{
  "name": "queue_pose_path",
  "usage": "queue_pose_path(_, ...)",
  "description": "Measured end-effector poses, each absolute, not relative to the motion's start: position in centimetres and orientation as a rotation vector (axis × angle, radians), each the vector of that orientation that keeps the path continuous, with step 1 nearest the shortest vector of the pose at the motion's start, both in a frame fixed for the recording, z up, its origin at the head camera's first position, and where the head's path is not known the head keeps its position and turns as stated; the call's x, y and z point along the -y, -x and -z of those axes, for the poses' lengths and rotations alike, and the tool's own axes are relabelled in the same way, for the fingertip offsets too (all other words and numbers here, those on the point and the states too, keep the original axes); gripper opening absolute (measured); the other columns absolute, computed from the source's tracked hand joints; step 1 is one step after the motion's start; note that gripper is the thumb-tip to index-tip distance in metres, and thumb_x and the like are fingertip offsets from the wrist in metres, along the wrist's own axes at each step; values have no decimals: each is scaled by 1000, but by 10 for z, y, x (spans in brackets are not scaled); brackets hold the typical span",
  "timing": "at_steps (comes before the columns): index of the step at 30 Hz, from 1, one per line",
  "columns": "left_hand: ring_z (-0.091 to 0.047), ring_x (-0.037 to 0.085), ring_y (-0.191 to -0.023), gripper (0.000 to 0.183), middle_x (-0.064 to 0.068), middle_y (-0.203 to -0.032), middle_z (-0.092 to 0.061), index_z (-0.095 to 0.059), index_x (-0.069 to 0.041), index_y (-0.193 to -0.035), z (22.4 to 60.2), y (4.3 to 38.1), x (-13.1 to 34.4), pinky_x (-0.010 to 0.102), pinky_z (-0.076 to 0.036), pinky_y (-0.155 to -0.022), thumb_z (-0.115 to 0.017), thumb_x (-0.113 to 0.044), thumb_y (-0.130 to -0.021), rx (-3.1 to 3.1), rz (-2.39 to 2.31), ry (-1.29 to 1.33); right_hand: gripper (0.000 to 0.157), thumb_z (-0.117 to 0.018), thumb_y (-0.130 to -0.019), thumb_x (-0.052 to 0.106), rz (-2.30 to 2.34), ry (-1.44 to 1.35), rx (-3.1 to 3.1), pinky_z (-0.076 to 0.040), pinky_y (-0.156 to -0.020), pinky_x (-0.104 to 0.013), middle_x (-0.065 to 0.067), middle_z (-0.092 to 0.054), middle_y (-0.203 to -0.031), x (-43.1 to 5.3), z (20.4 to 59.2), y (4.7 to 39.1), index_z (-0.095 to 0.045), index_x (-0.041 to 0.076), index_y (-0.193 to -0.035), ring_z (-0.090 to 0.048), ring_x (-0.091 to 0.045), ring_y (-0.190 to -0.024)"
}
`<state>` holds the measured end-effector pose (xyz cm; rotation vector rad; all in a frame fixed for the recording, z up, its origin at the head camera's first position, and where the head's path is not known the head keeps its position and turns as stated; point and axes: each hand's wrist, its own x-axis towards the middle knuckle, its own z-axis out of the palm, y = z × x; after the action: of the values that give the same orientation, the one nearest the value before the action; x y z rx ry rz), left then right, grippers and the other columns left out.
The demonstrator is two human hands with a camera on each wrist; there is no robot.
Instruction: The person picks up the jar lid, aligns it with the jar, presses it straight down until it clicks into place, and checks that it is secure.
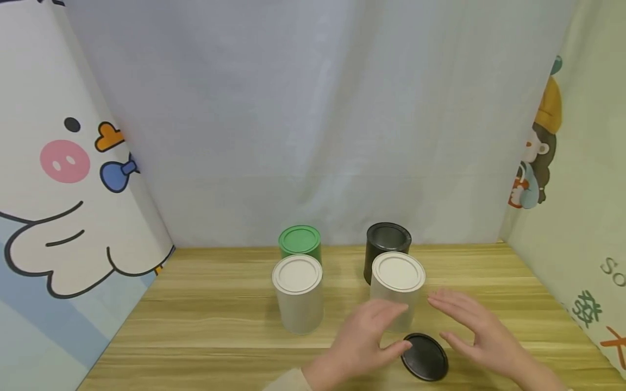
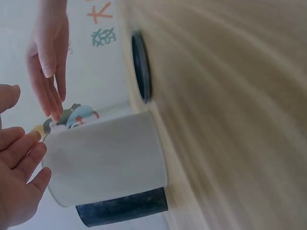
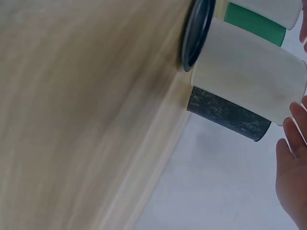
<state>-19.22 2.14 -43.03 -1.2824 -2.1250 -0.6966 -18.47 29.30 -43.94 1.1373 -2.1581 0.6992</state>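
My left hand [image 1: 364, 336] is held over the table in front of the right white can [image 1: 398, 271], fingers and thumb spread and nothing in its grasp. Opposite it, my right hand [image 1: 481, 339] hovers at the can's right side, its fingers extended and also holding nothing. Between and below the hands, a round black lid [image 1: 425, 357] lies on the table, just in front of that can. The can has a white top in place. In the right wrist view, the right fingertips [image 3: 296, 125] overlap the upper edge of the white can [image 3: 247, 69].
A black can [image 1: 386, 247] stands behind the right white can. To the left are another white can [image 1: 299, 298] and a green can [image 1: 300, 239] behind it. A pale curtain [image 1: 293, 136] hangs along the back edge of the wooden table [image 1: 205, 315], with printed cloths at both sides.
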Motion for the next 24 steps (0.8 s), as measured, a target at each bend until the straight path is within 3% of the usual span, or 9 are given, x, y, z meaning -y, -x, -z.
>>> queue_pose_path(8,-57,10,-117,61,-1,-126,-64,-60,-10,-131,443,186,-27,20,-44,-100,-76,-46,-85,2316,508,1344,55,-69,-93,39,-659,-1185,2268,-26,-112,-16,-8,-58,-136,-297,451,179,-59,5,-136,-42,-9,-134)
queue_pose_path(17,-54,8,-121,71,-2,-133,-59,-57,-13,-137,453,185,-35,20,-46,-98,-75,-55,-83,2456,483,1373,82,-91,-67,21,-653,-1192,2333,-22,-108,-9,-7,-59,-136,-305,472,178,-56,4,-139,-44,-11,-130)
queue_pose_path(24,-54,6,-118,71,-7,-129,-60,-59,-16,-132,458,187,-42,17,-47,-93,-77,-58,-78,2567,496,1347,86,-92,-67,31,-637,-1183,2391,-21,-107,-7,-6,-58,-136,-310,480,177,-55,5,-140,-47,-11,-128)
